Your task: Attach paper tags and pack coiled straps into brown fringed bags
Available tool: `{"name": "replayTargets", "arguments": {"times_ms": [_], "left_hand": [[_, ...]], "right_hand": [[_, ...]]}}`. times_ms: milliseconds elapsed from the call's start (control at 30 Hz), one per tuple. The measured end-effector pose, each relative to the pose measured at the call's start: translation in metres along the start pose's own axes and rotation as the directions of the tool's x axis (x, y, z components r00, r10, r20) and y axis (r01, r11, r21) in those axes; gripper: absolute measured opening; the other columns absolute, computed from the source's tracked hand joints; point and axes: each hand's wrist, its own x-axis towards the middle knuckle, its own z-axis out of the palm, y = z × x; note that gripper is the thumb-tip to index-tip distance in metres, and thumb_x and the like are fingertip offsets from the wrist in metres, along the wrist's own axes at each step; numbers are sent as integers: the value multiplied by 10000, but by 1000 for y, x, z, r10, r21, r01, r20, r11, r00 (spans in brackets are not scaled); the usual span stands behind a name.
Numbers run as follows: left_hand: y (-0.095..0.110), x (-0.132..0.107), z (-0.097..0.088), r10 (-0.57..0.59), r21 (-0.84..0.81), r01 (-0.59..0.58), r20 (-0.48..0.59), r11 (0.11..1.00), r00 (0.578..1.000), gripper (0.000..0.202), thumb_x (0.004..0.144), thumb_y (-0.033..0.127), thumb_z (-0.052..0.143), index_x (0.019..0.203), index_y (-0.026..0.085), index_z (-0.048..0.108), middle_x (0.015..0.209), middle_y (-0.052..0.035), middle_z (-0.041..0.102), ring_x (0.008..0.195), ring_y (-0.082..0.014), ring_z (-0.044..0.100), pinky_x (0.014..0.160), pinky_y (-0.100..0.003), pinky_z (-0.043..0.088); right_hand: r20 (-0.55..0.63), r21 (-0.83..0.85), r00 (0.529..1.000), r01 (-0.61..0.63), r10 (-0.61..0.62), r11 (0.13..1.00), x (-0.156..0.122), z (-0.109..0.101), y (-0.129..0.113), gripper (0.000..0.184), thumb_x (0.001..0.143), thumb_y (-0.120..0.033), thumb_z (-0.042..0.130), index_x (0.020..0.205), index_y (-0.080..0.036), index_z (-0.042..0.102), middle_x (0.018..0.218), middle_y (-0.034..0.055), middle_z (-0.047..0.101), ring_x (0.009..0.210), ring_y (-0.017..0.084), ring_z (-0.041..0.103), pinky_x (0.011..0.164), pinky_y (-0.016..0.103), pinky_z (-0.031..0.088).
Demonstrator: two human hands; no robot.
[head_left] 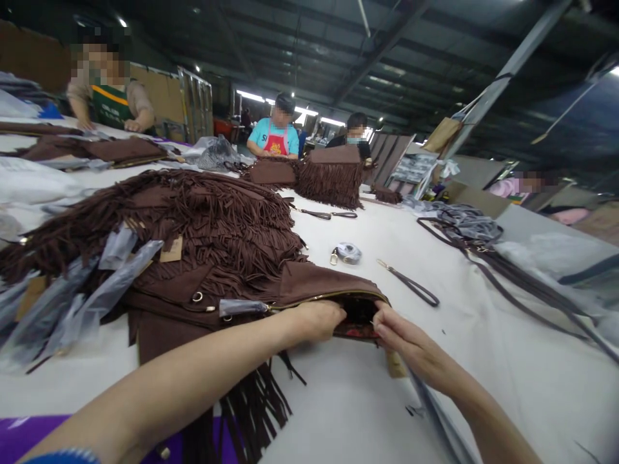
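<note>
A brown suede fringed bag lies in front of me on the white table, its zipped top open toward me. My left hand grips the near edge of the opening, fingers curled into it. My right hand pinches the right end of the opening, near the zipper. A clear plastic-wrapped piece sticks out beside the zipper on the left. The bag's fringe hangs toward me under my left forearm.
A big heap of similar fringed bags lies left, with plastic sleeves. Loose brown straps and a wrapped roll lie ahead; more straps lie right. Three people work at the far side behind more bags.
</note>
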Motion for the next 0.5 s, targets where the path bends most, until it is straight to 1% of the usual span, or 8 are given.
{"name": "replayTargets", "arguments": {"times_ms": [100, 200, 267, 300, 367, 400, 433, 500], "left_hand": [[-9, 7, -5, 17, -28, -16, 24, 999, 1000, 196, 803, 71, 514, 877, 125, 687, 902, -111, 701, 831, -243, 643, 805, -328, 483], [-5, 7, -20, 19, -38, -16, 70, 999, 997, 193, 757, 44, 517, 778, 100, 701, 796, -133, 695, 770, -282, 649, 770, -367, 484], [1, 10, -28, -14, -67, 22, 110, 997, 994, 203, 728, 33, 523, 792, 84, 709, 786, -153, 697, 755, -304, 655, 732, -378, 492], [3, 14, -29, -34, -95, 45, 119, 994, 992, 226, 721, 27, 525, 831, 84, 713, 819, -159, 705, 780, -310, 660, 738, -379, 497], [6, 23, -25, -72, -160, 92, 125, 983, 990, 294, 731, 25, 522, 942, 103, 709, 940, -158, 714, 878, -309, 664, 793, -372, 505], [6, 29, -19, -92, -186, 113, 118, 976, 989, 315, 749, 32, 513, 990, 112, 700, 994, -154, 711, 921, -303, 661, 821, -367, 506], [5, 34, -13, -108, -207, 128, 107, 970, 988, 328, 772, 46, 501, 1031, 120, 688, 1034, -148, 706, 944, -292, 659, 836, -360, 509], [2, 44, 2, -150, -252, 164, 73, 954, 986, 365, 823, 78, 455, 1134, 115, 642, 1111, -154, 684, 977, -284, 652, 863, -365, 511]], "right_hand": [[-54, 57, 995, -80, 84, 995, 0, -10, 3, 396, 916, -590, 422, 777, -220, 453, 806, 0, 466, 766, 177, 478, 720, 307, 462], [-59, 98, 986, -147, 153, 984, 3, -14, 1, 375, 892, -594, 429, 814, -228, 458, 812, -1, 473, 781, 184, 512, 696, 306, 499], [-43, 43, 982, -184, 186, 982, 6, -8, 0, 332, 909, -549, 407, 817, -233, 446, 782, -14, 465, 722, 173, 530, 630, 288, 488], [-31, 9, 978, -207, 208, 978, 8, -3, 1, 307, 924, -518, 379, 816, -235, 433, 751, -24, 458, 669, 164, 533, 591, 281, 473], [-30, -64, 968, -250, 248, 966, 11, 8, 7, 261, 949, -437, 316, 803, -237, 398, 683, -40, 452, 571, 148, 529, 541, 272, 439], [-52, -109, 965, -262, 258, 959, 13, 13, 11, 242, 953, -393, 292, 791, -237, 380, 642, -47, 443, 525, 141, 515, 522, 268, 419], [-82, -159, 963, -265, 255, 951, 15, 17, 16, 227, 952, -356, 277, 780, -237, 367, 603, -54, 429, 488, 136, 495, 507, 266, 399], [-144, -235, 968, -234, 204, 944, 19, 21, 27, 206, 944, -314, 281, 769, -237, 358, 569, -55, 426, 476, 136, 480, 503, 262, 384]]}}
